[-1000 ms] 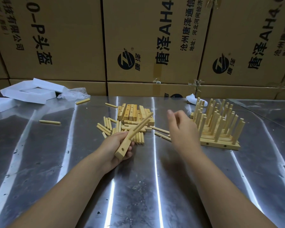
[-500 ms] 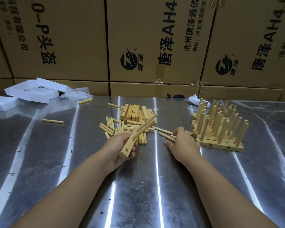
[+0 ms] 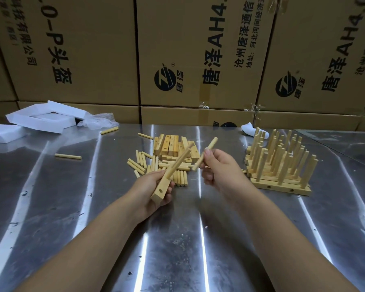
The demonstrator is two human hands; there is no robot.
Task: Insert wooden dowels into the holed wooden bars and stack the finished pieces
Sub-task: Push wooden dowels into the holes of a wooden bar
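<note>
My left hand (image 3: pixel 150 189) grips a holed wooden bar (image 3: pixel 163 186) near its lower end; one dowel stands out of the bar, slanting up to the right. My right hand (image 3: pixel 221 169) pinches a loose dowel (image 3: pixel 205 153) just right of the bar, tilted, apart from it. Behind the hands lie a heap of loose dowels (image 3: pixel 145 166) and a pile of holed bars (image 3: pixel 171 145). The stack of finished pieces (image 3: pixel 282 165), dowels pointing up, stands at the right.
A shiny metal table (image 3: pixel 177 239) carries everything. Stray dowels (image 3: pixel 67 156) lie at the left. White foam pieces (image 3: pixel 40 121) and crumpled plastic (image 3: pixel 99 122) sit at the back left. Cardboard boxes (image 3: pixel 198 49) wall the far edge.
My right hand went down to the loose dowels on the table, closed on one, and has lifted it up beside the bar. My left hand has kept the bar almost still.
</note>
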